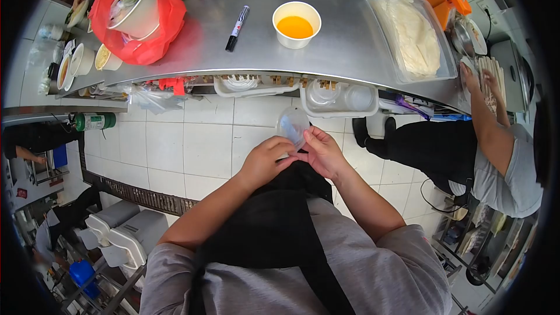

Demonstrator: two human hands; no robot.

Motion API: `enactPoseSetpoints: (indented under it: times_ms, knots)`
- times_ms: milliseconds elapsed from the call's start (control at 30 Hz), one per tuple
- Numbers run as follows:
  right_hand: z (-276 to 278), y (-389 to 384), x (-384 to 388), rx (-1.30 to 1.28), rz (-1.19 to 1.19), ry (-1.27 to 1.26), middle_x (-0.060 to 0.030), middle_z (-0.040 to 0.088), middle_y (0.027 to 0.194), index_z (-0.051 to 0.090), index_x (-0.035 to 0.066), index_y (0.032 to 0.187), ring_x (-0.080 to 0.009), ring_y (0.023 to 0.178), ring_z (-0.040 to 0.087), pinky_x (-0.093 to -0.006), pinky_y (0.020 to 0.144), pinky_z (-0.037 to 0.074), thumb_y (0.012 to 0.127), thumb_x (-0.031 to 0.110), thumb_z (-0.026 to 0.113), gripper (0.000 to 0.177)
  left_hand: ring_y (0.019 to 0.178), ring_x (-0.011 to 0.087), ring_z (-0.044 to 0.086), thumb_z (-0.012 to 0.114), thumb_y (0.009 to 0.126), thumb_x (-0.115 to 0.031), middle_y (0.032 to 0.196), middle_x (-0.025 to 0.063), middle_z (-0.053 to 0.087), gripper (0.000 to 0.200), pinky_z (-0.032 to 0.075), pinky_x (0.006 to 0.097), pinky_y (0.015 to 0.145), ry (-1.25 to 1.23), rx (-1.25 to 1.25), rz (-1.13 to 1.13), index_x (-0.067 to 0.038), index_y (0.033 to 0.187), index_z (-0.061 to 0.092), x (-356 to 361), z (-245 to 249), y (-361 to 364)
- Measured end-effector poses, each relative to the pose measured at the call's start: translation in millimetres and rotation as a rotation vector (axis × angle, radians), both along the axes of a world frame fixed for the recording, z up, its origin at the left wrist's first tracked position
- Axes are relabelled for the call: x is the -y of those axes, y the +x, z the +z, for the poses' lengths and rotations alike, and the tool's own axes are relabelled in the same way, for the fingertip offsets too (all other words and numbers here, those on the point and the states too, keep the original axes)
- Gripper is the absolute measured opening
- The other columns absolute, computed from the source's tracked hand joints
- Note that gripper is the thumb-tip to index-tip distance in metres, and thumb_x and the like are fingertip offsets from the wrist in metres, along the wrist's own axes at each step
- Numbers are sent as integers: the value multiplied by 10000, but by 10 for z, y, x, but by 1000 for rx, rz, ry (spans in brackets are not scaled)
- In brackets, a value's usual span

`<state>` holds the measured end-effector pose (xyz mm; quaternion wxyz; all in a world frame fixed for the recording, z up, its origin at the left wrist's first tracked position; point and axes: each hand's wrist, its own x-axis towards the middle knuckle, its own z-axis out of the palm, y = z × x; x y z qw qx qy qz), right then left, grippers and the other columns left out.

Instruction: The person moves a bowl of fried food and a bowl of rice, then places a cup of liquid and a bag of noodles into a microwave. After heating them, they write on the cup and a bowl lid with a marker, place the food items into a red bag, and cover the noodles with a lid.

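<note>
A round, clear plastic lid (293,123) is held in front of my body, tilted up, below the edge of the steel counter. My right hand (324,153) pinches its right lower rim between thumb and fingers. At its lower left rim, my left hand (269,162) has its fingers closed, and the fingertips of both hands meet. Beyond the lid, a white paper bowl (296,39) with orange-yellow liquid (295,26) stands uncovered on the steel counter (256,61). Left of the bowl lies a black-and-white marker (237,28).
A red plastic bag (169,23) with white tubs stands at the counter's left. On the right is a clear container (449,73) of pale sheets. Trays of lids (373,114) sit under the counter. A co-worker (507,157) works at the right; other people are at left.
</note>
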<state>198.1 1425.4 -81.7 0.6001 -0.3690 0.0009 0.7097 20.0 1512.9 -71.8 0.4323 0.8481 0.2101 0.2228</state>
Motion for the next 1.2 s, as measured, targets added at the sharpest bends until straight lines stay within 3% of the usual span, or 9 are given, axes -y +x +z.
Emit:
enactPoseSetpoints:
  times_ms: [33,133,367,700,800,867,1000,1067,1200]
  knots:
    - [59,-16,-42,24,18,-29,-60,627,1082,568,88,1056,-187,1001,635,-401,857,573,985,173,591,113,897,234,668,788,759,-74,1041,63,646,225,577,324,741,-1,0,4,-64,959,685,-3,-15,-41]
    - [67,-84,-89,70,69,-30,-62,610,1100,543,68,1089,-193,1004,636,-392,860,576,978,160,602,156,935,190,668,713,837,5,1083,87,652,207,596,307,769,-401,69,50,-38,1039,704,-14,-30,-167]
    - [190,-310,-191,232,184,32,-53,551,1192,530,36,1114,-169,1034,627,-331,879,574,964,113,615,189,959,165,653,679,878,-6,1084,68,644,153,579,272,764,-640,73,199,-35,1025,713,-28,131,-350]
    - [498,-611,-294,305,208,-1,-74,630,1040,540,46,1044,-161,908,662,-297,769,596,962,161,632,169,983,184,660,710,833,7,1064,77,637,190,600,311,840,-577,110,265,-35,1018,700,-43,457,-555]
    - [592,-767,-354,416,169,-27,-76,645,1001,540,44,1048,-162,869,669,-293,740,592,957,187,645,199,954,189,670,717,815,10,1042,83,636,180,604,315,833,-410,78,338,-22,988,678,-16,573,-567]
    - [618,-846,-390,478,163,-56,-70,644,994,537,38,1052,-159,896,665,-294,739,585,953,191,653,216,912,185,678,716,809,8,1020,86,637,174,607,315,809,-143,22,412,-9,970,654,0,608,-575]
    - [671,-957,-487,483,112,-38,-90,613,1105,535,29,1057,-164,936,656,-307,753,587,957,178,644,211,861,172,680,712,822,7,973,86,642,166,601,308,785,-131,11,450,1,972,640,-50,638,-627]
    - [693,-967,-516,404,156,-44,-97,532,1262,531,20,1066,-172,983,645,-318,769,589,953,156,643,209,835,147,672,692,858,-6,921,74,658,137,588,294,782,-331,84,453,5,982,635,-69,631,-662]
    - [734,-1095,-539,476,130,62,-95,512,1302,535,4,1057,-171,968,648,-321,776,590,945,124,644,197,838,122,663,653,903,-17,893,66,673,84,571,279,825,-550,82,532,18,977,631,-54,530,-727]
